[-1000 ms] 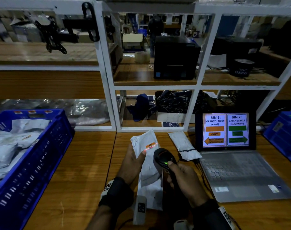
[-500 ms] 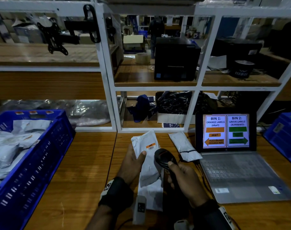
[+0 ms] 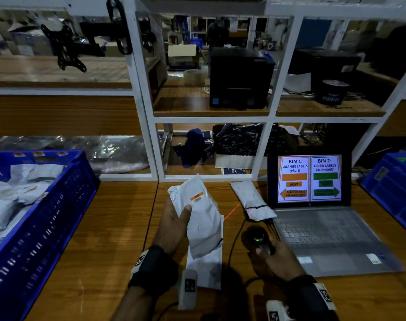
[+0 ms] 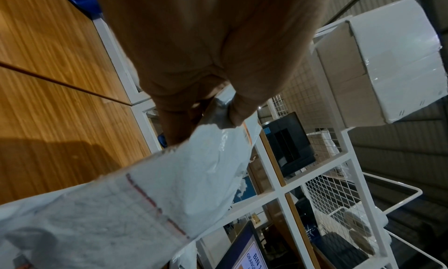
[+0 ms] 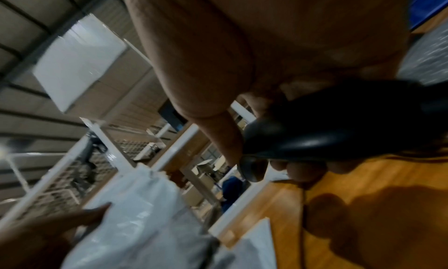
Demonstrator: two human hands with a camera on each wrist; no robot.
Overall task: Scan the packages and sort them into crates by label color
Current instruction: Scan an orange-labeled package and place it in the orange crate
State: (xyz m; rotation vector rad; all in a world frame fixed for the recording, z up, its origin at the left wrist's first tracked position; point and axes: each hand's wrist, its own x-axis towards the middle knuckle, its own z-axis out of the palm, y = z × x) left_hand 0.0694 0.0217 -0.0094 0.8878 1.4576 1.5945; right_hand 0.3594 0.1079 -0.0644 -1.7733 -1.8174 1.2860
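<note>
The left hand (image 3: 174, 224) grips a white package (image 3: 198, 218) with an orange label (image 3: 196, 196), thumb across its front, lifted above the table (image 3: 114, 228); the right hand (image 3: 276, 262) is wrapped round a black scanner (image 3: 258, 240) beside the laptop (image 3: 324, 228); a blue crate (image 3: 46, 228) of packages sits left

Left hand (image 3: 174, 224) holds an orange-labelled package (image 3: 198, 215); right hand (image 3: 275, 260) grips the scanner (image 3: 258, 239).
</note>
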